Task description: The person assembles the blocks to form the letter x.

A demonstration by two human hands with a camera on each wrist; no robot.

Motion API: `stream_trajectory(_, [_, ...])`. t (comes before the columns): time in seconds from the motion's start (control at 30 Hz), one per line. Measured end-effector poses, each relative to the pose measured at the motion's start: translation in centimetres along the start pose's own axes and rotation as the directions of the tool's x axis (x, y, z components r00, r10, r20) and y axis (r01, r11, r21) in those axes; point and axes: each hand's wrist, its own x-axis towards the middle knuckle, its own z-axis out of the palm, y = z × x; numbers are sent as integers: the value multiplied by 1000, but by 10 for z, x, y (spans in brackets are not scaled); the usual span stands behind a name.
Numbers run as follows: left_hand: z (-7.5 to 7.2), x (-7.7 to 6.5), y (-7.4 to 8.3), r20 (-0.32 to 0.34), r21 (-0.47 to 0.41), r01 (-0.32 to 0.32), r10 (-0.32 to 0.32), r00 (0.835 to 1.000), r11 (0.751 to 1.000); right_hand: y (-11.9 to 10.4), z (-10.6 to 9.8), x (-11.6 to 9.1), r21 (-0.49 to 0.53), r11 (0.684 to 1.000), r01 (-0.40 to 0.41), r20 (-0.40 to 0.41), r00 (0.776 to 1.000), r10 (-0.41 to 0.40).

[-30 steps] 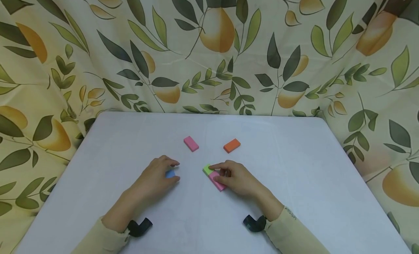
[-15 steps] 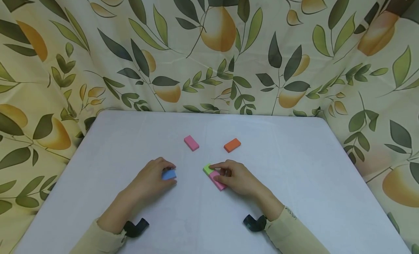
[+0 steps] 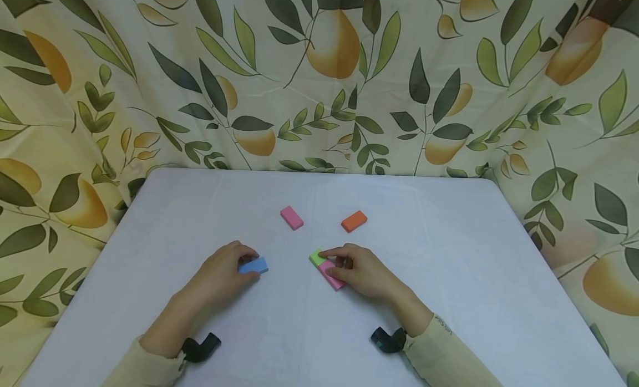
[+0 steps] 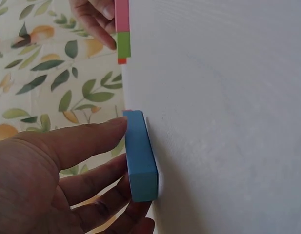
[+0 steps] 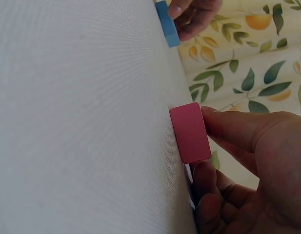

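Observation:
A blue block (image 3: pixel 255 265) lies on the white table left of centre. My left hand (image 3: pixel 222 276) holds it, thumb along the near side and fingers behind, as the left wrist view shows on the blue block (image 4: pixel 141 151). Its right end sticks out past the fingertips. To the right, my right hand (image 3: pixel 366 273) grips a pink block (image 3: pixel 329 273) that stands end to end with a green block (image 3: pixel 316 258). The index fingertip reaches the green block and the thumb lies against the pink block (image 5: pixel 190 132). Part of the pink block is hidden under the hand.
Farther back on the white table (image 3: pixel 424 232) lie a second pink block (image 3: pixel 292 218) and an orange block (image 3: pixel 354 221), apart from each other. A curtain (image 3: pixel 319 126) printed with leaves and fruit hangs behind the table's far edge.
My left hand has drawn back to the left along the blue block, uncovering more of it. The right hand and its pink and green blocks have stayed in place.

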Motion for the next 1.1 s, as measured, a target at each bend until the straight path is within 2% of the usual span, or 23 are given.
stream_trajectory(0.4, [0, 0, 0, -10, -16, 33, -33, 999, 999, -1, 0, -1, -6, 1000, -7, 0, 1000, 7])
stream_trajectory(1.1, [2, 0, -1, -8, -21, 21, -22, 1000, 1000, -3, 0, -2, 7, 1000, -29, -3, 1000, 29])
